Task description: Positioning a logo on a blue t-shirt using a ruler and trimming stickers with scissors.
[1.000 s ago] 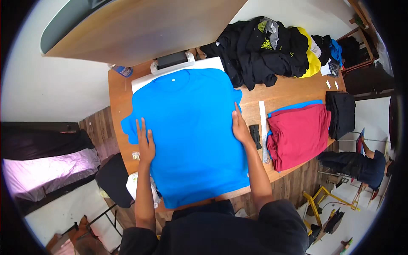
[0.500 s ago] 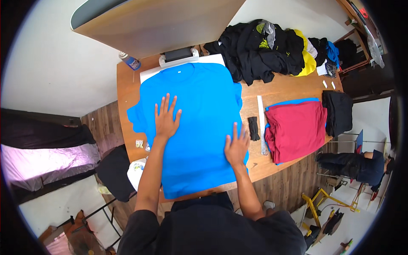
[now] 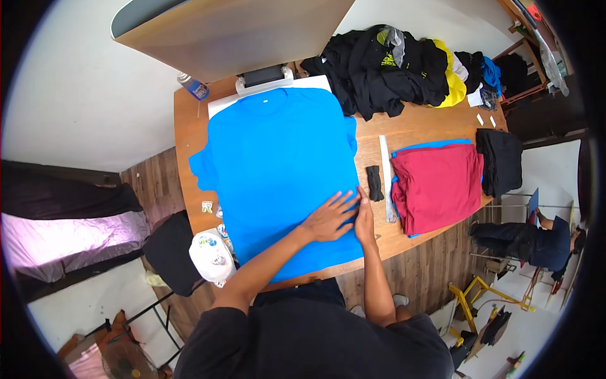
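Note:
A blue T-shirt point(image 3: 278, 151) lies spread out over the platen of a heat press, its collar toward the raised upper plate point(image 3: 240, 38). My left hand point(image 3: 330, 218) rests on the lower right part of the shirt, palm down with the fingers apart. Beside it, at the shirt's right edge, is my right hand point(image 3: 365, 218), turned on its side with the fingers stretched out. The two hands are close together, and neither grips anything. Most of the platen is hidden under the shirt; a white strip shows at its far end.
Right of the shirt lie a black rolled cloth point(image 3: 374, 183), a ruler point(image 3: 385, 177) and folded maroon garments point(image 3: 439, 186). Black clothes point(image 3: 385, 82) are heaped at the back. A spray can point(image 3: 192, 85) stands far left, and a white container point(image 3: 212, 256) near left. A person point(image 3: 549, 243) stands far right.
My left hand has moved right and nearer, from the shirt's middle to its right side. My right hand has turned onto its edge at the shirt's border.

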The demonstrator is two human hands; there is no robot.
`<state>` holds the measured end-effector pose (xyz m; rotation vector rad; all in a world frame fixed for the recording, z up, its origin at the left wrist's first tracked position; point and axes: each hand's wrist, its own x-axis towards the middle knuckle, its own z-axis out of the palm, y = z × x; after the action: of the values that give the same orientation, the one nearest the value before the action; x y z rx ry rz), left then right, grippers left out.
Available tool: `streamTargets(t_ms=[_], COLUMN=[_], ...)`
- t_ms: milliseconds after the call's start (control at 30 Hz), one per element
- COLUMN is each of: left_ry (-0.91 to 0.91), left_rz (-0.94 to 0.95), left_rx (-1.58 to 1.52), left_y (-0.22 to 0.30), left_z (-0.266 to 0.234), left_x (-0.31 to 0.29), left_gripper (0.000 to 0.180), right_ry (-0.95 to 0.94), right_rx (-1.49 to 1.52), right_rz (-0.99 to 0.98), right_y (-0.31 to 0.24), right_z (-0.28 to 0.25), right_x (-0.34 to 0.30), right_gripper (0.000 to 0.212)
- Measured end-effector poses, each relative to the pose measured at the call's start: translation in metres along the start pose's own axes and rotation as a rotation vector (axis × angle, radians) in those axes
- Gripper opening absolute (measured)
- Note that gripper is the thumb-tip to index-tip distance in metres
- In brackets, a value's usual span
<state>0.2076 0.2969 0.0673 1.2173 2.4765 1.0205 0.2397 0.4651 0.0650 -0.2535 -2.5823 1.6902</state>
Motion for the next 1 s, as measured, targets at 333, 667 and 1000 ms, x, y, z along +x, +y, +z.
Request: streamTargets(t_ms=[333, 667, 1000], left_ry=[0.327, 0.012, 0.675], left_rz=[-0.372, -0.449, -0.775], left_rx=[0.359, 0.347, 0.386], left_y=[-0.032, 0.036, -0.039], left_z=[-0.061, 0.007, -0.049], left_x=[-0.065, -0.225, -0.165], left_gripper=[0.049, 0.055, 0.061], right_ry=[-0.046, 0.075, -0.311], right_rx=[-0.455, -0.72, -0.663], right_rz=[-0.342, -0.091, -0.591], right_y=[-0.04, 0.005, -0.092], right_z=[0.048, 0.017, 0.111], right_x=[0.005, -0.033, -0.008], right_gripper=[0.045, 0.049, 0.054])
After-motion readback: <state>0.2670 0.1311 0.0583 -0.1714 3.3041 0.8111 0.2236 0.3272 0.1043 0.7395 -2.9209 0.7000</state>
